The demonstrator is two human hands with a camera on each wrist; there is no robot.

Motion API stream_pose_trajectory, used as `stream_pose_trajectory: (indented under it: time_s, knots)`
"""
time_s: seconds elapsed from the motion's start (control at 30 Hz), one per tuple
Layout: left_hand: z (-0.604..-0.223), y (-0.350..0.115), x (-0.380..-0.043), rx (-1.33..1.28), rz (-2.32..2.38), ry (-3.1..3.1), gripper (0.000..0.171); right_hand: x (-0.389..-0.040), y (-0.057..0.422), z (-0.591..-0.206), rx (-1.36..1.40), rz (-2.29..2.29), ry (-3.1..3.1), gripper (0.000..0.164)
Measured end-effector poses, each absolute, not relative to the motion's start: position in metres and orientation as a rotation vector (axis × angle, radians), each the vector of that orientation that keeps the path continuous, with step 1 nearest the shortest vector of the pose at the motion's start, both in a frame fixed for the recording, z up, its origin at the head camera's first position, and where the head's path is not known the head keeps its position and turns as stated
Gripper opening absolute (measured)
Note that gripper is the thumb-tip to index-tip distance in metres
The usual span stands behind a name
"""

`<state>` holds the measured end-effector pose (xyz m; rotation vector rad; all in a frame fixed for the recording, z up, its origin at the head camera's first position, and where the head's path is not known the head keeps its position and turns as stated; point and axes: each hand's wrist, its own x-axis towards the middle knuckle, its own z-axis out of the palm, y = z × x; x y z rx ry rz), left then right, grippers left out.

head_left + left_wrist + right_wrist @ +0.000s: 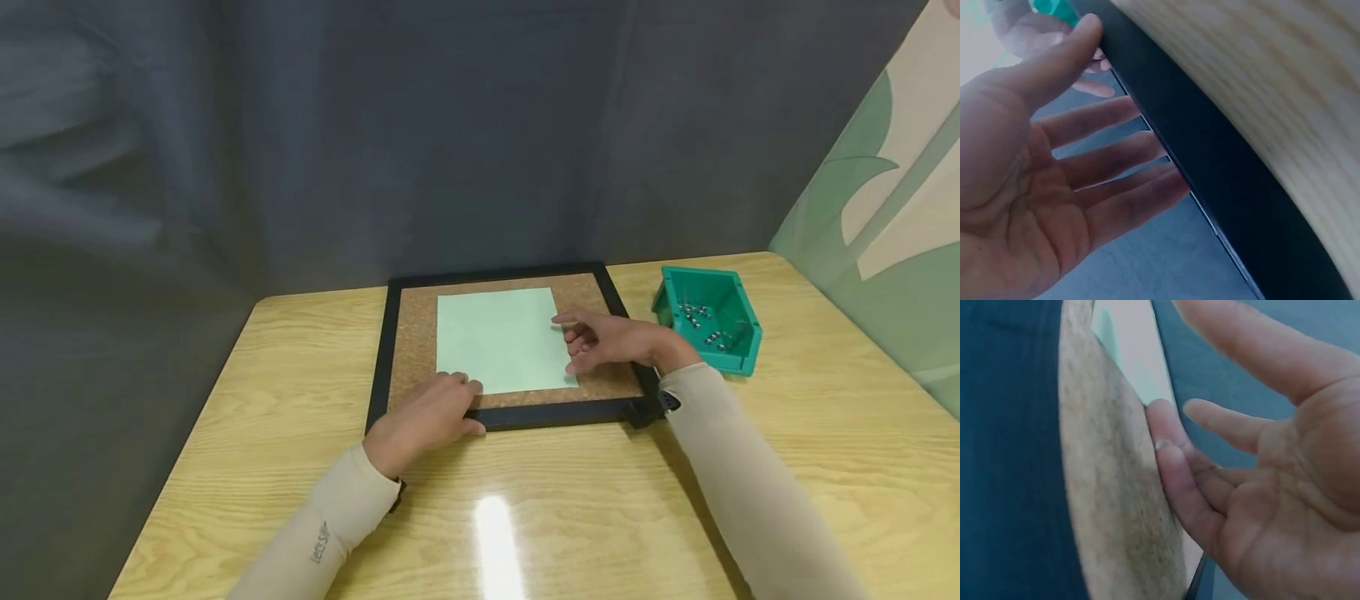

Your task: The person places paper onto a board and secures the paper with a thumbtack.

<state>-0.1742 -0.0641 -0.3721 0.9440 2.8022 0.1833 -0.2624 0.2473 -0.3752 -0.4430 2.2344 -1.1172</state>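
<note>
A pale green sheet of paper (pixel 502 342) lies on a cork board (pixel 416 333) with a black frame (pixel 555 412). At the front left of the board is my left hand (pixel 429 414), its fingers reaching over the frame to the paper's near left corner, its thumb by the frame's front edge. In the left wrist view those fingers look nearly straight. My right hand (pixel 618 340) is over the paper's right edge, thumb and index finger apart. In the right wrist view its other fingers bend loosely near the cork, and nothing shows in its grasp.
A green bin (pixel 741 362) stands right of the board, holding several small shiny metal pieces (pixel 692 314), too small to identify. The board lies on a light wooden table (pixel 300 358), with a dark curtain (pixel 450 142) behind and a patterned wall (pixel 870 217) at right.
</note>
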Motion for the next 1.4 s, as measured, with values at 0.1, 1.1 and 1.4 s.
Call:
stream_pose_trajectory:
  time_s: [0.1, 1.1, 1.4]
  knots:
    - [-0.372, -0.062, -0.175, 0.967, 0.17, 2.806, 0.028, -0.26, 0.249, -0.374, -0.477, -1.066, 2.254, 0.086]
    - [-0.373, -0.063, -0.176, 1.056, -0.026, 2.82, 0.039, -0.225, 0.203, -0.37, -0.824, -0.43, 2.441, 0.069]
    - [-0.373, -0.069, -0.18, 0.938, 0.086, 2.85, 0.041, -0.228, 0.217, -0.364, -0.612, -0.538, 2.439, 0.085]
